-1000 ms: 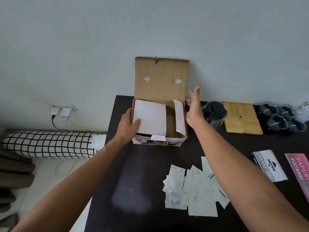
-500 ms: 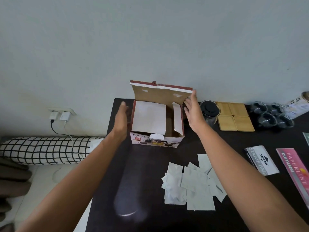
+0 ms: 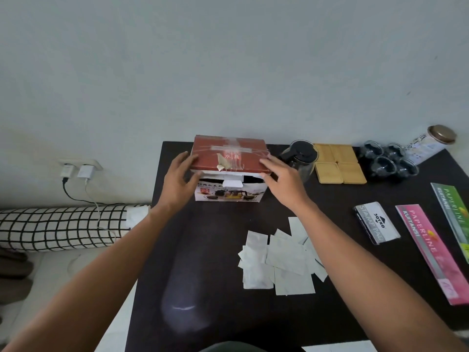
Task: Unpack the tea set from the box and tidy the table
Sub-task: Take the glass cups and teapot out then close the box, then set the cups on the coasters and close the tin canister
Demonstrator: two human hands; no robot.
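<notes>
At the far edge of the table (image 3: 193, 262), towards its left corner, stands the box (image 3: 228, 191) with its red lid (image 3: 228, 154) folded down over the top; a gap shows under the lid's front edge, so it is not tucked shut. The left hand (image 3: 179, 184) lies with spread fingers against the lid's left end, and the right hand (image 3: 284, 184) rests flat at its right end; neither grips anything. Along the far edge to the right, the unpacked set stands out: a glass teapot (image 3: 300, 157) just beside the box, four wooden coasters (image 3: 340, 163), then four glass cups (image 3: 388, 162). So unpacking looks done, as a judgement. Left is the tidying: loose white papers (image 3: 279, 260) lie scattered mid-table, and the box is not yet put away.
</notes>
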